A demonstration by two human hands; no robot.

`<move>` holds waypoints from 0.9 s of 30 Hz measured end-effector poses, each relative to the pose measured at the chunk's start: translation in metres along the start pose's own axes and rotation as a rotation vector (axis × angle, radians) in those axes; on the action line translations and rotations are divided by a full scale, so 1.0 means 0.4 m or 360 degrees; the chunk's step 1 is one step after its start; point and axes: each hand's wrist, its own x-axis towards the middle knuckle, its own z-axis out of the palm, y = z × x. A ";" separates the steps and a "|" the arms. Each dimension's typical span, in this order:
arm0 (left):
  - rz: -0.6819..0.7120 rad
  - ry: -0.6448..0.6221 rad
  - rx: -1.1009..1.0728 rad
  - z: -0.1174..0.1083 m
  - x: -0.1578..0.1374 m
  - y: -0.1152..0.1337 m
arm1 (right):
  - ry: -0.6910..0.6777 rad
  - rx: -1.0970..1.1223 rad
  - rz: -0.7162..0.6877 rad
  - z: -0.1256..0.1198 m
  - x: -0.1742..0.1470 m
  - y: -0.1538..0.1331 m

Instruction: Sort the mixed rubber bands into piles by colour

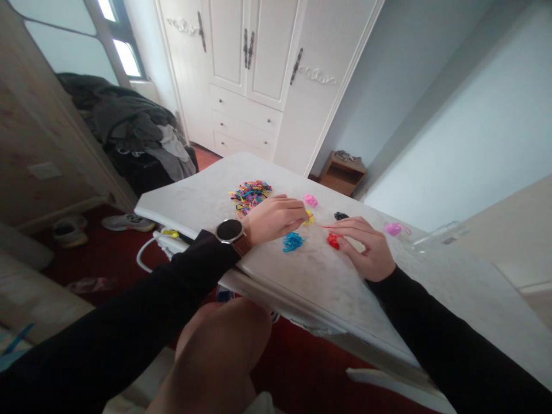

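My left hand (278, 218), wearing a round-faced watch, hovers over the yellow bands (309, 217) with its fingers pinched together. Whatever is between those fingertips is too small to make out. A thin red rubber band (326, 226) sticks out from the fingertips of my right hand (370, 248), toward the left hand. Below those fingers lies a small pile of red bands (333, 240). Blue bands (293, 242) form another pile under the left hand. Pink bands (310, 200) and black bands (341, 215) lie just beyond the hands. A mixed multicoloured heap (251, 194) sits behind my left wrist, partly hidden.
On the right of the white table (319, 287) are a pink object with a loop (394, 229) and a clear plastic bottle (440, 237) on its side. A white wardrobe (245, 75) stands behind. Dark clothes (129, 121) are piled at the left.
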 end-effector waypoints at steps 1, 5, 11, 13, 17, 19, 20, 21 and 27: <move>-0.0021 0.0001 -0.0006 0.000 0.000 0.000 | 0.0083 -0.0017 0.0061 -0.007 0.001 0.006; -0.0091 0.0022 -0.0045 0.000 -0.001 0.000 | 0.0259 -0.0028 0.0387 -0.031 -0.005 0.041; -0.0114 0.0056 -0.0073 -0.001 -0.002 -0.001 | 0.0210 -0.0021 0.0659 -0.027 -0.019 0.076; -0.0124 0.0053 -0.0074 -0.001 -0.003 -0.002 | 0.0180 -0.0053 0.0701 -0.023 -0.021 0.081; -0.0111 0.0063 -0.0100 0.000 -0.004 -0.004 | 0.0161 -0.0130 0.0796 -0.024 -0.024 0.089; -0.0107 0.0061 -0.0113 0.000 -0.004 -0.005 | 0.0178 -0.0148 0.0806 -0.026 -0.023 0.090; -0.0111 0.0052 -0.0120 0.000 -0.004 -0.005 | 0.0193 -0.0158 0.0795 -0.027 -0.022 0.090; -0.0117 0.0041 -0.0127 0.001 -0.004 -0.006 | 0.0207 -0.0169 0.0771 -0.027 -0.021 0.089; -0.0084 0.0041 -0.0188 -0.003 -0.005 -0.006 | 0.0119 -0.0144 0.0425 -0.017 -0.013 0.061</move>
